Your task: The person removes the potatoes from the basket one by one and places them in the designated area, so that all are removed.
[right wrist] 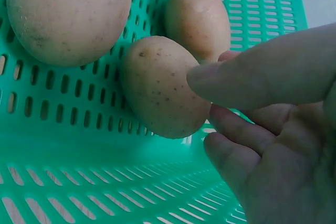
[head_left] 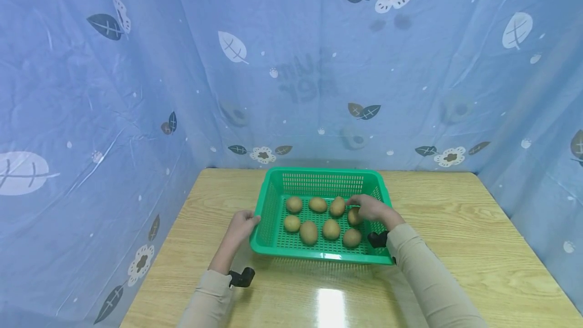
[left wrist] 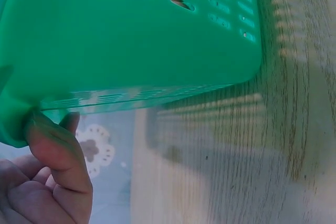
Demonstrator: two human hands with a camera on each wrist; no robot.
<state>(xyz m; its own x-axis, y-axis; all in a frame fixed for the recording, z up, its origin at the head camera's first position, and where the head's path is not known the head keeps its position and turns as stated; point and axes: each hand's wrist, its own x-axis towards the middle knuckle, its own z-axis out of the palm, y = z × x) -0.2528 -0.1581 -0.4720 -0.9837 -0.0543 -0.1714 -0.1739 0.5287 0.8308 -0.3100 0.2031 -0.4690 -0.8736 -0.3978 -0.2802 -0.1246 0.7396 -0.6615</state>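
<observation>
A green plastic basket (head_left: 300,252) stands on the table with several potatoes (head_left: 308,233) spread over its slotted floor. At its left end, my left hand (head_left: 240,227) pinches the rim; the left wrist view shows the fingers (left wrist: 58,148) curled at the lip. My right hand (head_left: 374,209) reaches inside at the right end, over a potato (right wrist: 163,87) lying on the basket floor. In the right wrist view its thumb overlaps that potato's edge, and the other fingers extend loosely beside it, not wrapped round it. Another potato (right wrist: 198,22) lies just beyond.
The wooden table (head_left: 455,237) extends on both sides of the basket. Behind and at the sides hangs a blue curtain (head_left: 291,65) printed with leaves and flowers. A small black device (head_left: 243,277) is strapped at each wrist.
</observation>
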